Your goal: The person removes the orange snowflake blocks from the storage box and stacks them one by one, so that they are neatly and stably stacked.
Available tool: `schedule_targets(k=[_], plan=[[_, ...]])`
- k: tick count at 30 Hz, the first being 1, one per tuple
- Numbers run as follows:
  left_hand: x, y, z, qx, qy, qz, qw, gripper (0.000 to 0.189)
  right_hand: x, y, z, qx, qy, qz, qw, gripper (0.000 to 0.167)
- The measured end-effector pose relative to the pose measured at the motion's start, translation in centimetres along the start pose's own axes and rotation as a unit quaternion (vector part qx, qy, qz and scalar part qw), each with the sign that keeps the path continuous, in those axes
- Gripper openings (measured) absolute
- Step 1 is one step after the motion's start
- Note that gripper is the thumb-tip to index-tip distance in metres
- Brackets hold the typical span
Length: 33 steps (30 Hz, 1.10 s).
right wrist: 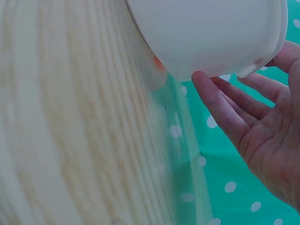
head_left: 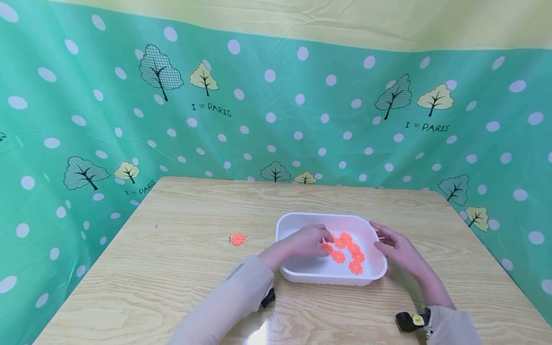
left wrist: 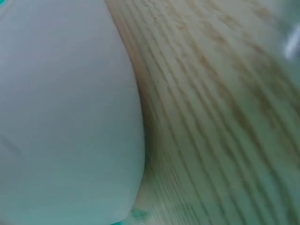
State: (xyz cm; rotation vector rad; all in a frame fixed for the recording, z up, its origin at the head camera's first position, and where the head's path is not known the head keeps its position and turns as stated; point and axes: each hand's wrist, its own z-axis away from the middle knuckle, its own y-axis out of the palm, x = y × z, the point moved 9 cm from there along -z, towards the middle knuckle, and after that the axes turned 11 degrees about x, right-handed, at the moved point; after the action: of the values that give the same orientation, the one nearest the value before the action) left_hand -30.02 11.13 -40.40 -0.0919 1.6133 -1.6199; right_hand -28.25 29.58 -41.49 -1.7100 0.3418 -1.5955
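Note:
A white plastic basin (head_left: 332,278) stands on the table with several orange flower-shaped discs (head_left: 355,267) in its right half. My left hand (head_left: 307,241) reaches down inside it, fingers and thumb apart around discs at the left of the group. In the left wrist view only a pale sleeve (left wrist: 70,112) shows, and the hand is out of sight. At the basin's right end my right hand (head_left: 398,247) has extended fingertips against the outer wall and rim. The right wrist view shows these fingers (right wrist: 218,103) spread along the basin wall (right wrist: 211,37).
One orange disc (head_left: 237,239) lies on the wooden table (head_left: 181,215), left of the basin. Black wrist devices (head_left: 409,321) sit below both hands. A green dotted curtain (head_left: 276,120) hangs behind the table and along its sides.

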Motion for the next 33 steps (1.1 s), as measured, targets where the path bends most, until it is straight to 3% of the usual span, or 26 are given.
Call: schedule_targets(k=[6, 14, 21, 33], plan=[[-0.3, 0.4, -0.5, 0.010, 0.008, -0.042, 0.9990, 0.029, -0.1, 0.0, 0.0, -0.001, 0.002, 0.000, 1.0000, 0.054], [0.2, 1.3, -0.8, 0.032, -0.013, -0.046, 0.9983, 0.033, 0.2, -0.1, 0.0, -0.001, 0.000, 0.001, 1.0000, 0.054], [0.2, 1.6, -0.8, 0.039, -0.014, -0.084, 0.9956, 0.034, 0.5, -0.1, 0.1, 0.001, -0.010, -0.002, 0.9999, 0.054], [0.2, 1.7, -1.1, 0.030, -0.006, -0.102, 0.9943, 0.025, 0.4, -0.1, 0.1, 0.001, -0.004, -0.004, 1.0000, 0.054]])
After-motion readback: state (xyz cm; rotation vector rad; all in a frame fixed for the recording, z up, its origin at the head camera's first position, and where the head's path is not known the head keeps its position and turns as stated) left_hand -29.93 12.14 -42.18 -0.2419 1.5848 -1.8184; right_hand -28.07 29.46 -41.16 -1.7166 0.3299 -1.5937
